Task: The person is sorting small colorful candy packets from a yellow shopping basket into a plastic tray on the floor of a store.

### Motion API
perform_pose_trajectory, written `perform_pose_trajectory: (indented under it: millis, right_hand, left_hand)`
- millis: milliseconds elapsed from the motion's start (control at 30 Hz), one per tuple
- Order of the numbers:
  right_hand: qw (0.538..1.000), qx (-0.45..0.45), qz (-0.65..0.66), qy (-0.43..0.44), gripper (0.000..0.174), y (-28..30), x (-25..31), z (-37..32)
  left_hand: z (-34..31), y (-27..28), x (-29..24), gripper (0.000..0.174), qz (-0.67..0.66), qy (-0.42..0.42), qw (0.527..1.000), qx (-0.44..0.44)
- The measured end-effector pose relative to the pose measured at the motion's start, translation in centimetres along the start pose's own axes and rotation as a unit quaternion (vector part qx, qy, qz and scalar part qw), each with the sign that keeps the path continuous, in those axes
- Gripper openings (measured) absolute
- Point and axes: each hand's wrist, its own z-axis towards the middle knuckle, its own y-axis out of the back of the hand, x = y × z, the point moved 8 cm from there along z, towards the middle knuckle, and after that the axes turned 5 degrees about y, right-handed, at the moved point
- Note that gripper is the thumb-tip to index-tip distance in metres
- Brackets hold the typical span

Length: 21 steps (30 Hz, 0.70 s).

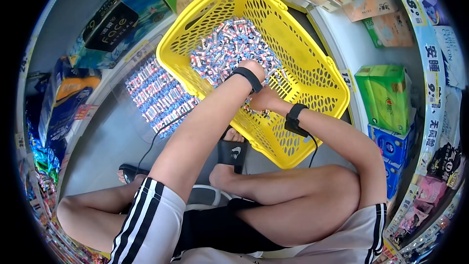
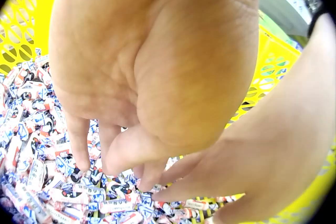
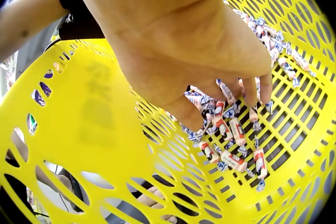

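A yellow basket (image 1: 281, 155) holds a heap of small wrapped candies (image 1: 229, 44), thickest toward its far left end. My left hand (image 1: 253, 70) is inside it; in the left wrist view that hand (image 2: 152, 71) hangs palm-side to the camera, fingers down at the candies (image 2: 68, 195), loosely bent. Close beside it is my right hand (image 1: 266, 99). In the right wrist view the right hand (image 3: 194, 50) reaches down with spread fingers, touching several candies (image 3: 231, 129) on the slatted basket floor. Whether candies lie hidden under either palm cannot be seen.
Left of the basket, rows of similar candies (image 1: 159, 98) lie in a clear container on the floor. Shelves with tissue packs (image 1: 383, 98) stand on both sides. A sandaled foot (image 1: 232, 151) is near the basket's lower edge, and cables hang from both wrist straps.
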Motion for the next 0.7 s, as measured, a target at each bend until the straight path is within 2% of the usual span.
perform_pose_trajectory:
  millis: [67, 100, 167, 200, 233, 300, 333, 467, 567, 633, 667, 700]
  right_hand:
    - [0.986, -0.166, 0.011, 0.016, 0.086, 0.2, -0.3, 1.6]
    - [0.988, -0.152, 0.008, -0.003, 0.086, -1.6, -1.9, 0.0]
    - [0.983, -0.176, 0.020, -0.045, 0.083, -0.9, -1.7, -2.6]
    - [0.986, -0.126, 0.102, -0.026, 0.080, -0.8, -1.6, -2.8]
    - [0.986, -0.126, 0.103, -0.023, 0.080, -0.8, -1.2, -2.8]
    - [0.979, -0.182, 0.083, -0.031, 0.079, 0.3, -0.6, -3.4]
    - [0.963, -0.193, 0.186, -0.028, 0.076, 1.3, -0.1, -5.2]
    - [0.959, -0.210, 0.189, -0.013, 0.074, 1.6, 0.2, -4.4]
    - [0.953, -0.253, 0.169, -0.012, 0.074, 1.9, 0.5, -4.2]
    - [0.940, -0.276, 0.200, -0.015, 0.066, 2.8, 1.1, -6.4]
    - [0.940, -0.276, 0.200, -0.016, 0.066, 2.3, 1.1, -6.0]
    - [0.913, -0.335, 0.233, -0.002, 0.062, 2.2, 0.8, -5.3]
  left_hand:
    - [-1.1, 0.1, -0.4, 0.038, 0.078, -0.036, 0.995, 0.048]
    - [-0.8, -0.5, -2.6, 0.038, 0.061, -0.053, 0.996, 0.045]
    - [-1.0, -1.1, -2.6, 0.027, 0.031, -0.041, 0.998, 0.027]
    - [-1.2, -1.2, -2.3, 0.024, 0.020, -0.032, 0.999, 0.019]
    - [-1.3, -1.4, -2.1, 0.024, 0.022, -0.030, 0.999, 0.021]
    - [-1.4, -1.8, -1.7, 0.025, 0.028, -0.008, 0.999, 0.044]
    - [-1.3, -1.9, -1.4, 0.025, 0.031, -0.007, 0.999, 0.042]
    - [-0.8, -1.8, -0.5, 0.029, -0.003, 0.017, 0.999, 0.032]
    - [-0.7, -1.2, -0.4, 0.029, 0.005, 0.005, 1.000, 0.002]
    - [-0.6, -1.0, -0.8, 0.029, 0.009, -0.036, 0.999, 0.001]
    - [-0.9, -0.5, -0.9, 0.026, 0.022, -0.035, 0.998, -0.044]
    - [-1.2, -0.2, -1.0, 0.026, 0.022, -0.035, 0.998, -0.044]
